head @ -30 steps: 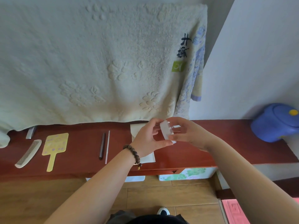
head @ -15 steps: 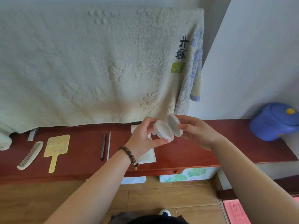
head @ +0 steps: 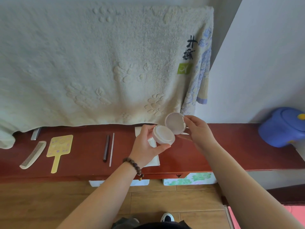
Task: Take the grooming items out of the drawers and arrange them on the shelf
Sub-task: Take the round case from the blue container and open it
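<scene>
Above the shelf (head: 231,149), the left hand (head: 145,147) grips the base of an opened white compact (head: 164,134), thumb under and fingers curled over it. The right hand (head: 198,131) pinches its raised lid (head: 175,123). On the shelf lie a comb (head: 33,154), a yellow mirror (head: 59,149), two sticks (head: 109,148) and a white cloth (head: 154,160) beneath the left hand. A towel (head: 99,63) hangs behind.

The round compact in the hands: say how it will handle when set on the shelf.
The compact looks like light, stiff plastic. Its lid is open, so it may tip backward or snap shut. On its flat base it shouldn't roll.
</scene>
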A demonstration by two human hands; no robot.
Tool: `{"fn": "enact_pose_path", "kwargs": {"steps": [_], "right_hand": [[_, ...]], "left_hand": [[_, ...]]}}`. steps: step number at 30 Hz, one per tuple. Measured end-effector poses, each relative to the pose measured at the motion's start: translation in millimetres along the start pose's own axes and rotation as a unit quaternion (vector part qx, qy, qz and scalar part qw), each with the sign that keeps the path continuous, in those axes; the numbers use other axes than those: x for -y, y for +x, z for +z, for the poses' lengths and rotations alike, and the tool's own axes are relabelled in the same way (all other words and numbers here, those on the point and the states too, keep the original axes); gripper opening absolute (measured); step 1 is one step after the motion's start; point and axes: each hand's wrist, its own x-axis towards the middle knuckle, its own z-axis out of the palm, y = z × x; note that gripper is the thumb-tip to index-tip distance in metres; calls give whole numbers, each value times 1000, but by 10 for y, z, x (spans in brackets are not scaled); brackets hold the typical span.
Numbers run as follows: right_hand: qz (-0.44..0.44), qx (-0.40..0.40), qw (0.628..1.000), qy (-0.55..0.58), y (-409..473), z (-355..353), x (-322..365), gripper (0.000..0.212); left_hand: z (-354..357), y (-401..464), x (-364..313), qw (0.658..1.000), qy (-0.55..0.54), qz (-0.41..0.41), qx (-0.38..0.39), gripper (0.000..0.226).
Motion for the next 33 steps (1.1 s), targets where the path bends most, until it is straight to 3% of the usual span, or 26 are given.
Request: {"fn": "enact_pose_path", "kwargs": {"steps": [6, 12, 20, 29, 33], "right_hand": [[12, 4, 999, -45, 237, -6, -67, 16], [9, 31, 989, -143, 540, -104, -243, 23], [-19, 84, 951, -298, 855, -42, -686, 17], [-32, 68, 946, -316, 866, 31, -762, 26], [-39, 14, 950, -309, 652, 25, -849, 50]], "left_hand": [[115, -52, 120, 997, 67, -28, -25, 69], [93, -164, 348, 975, 210, -69, 31, 95], [-12, -330, 493, 947, 319, -16, 26, 86], [-33, -324, 580, 944, 329, -24, 17, 79], [-54, -307, 620, 948, 316, -41, 14, 80]]}}
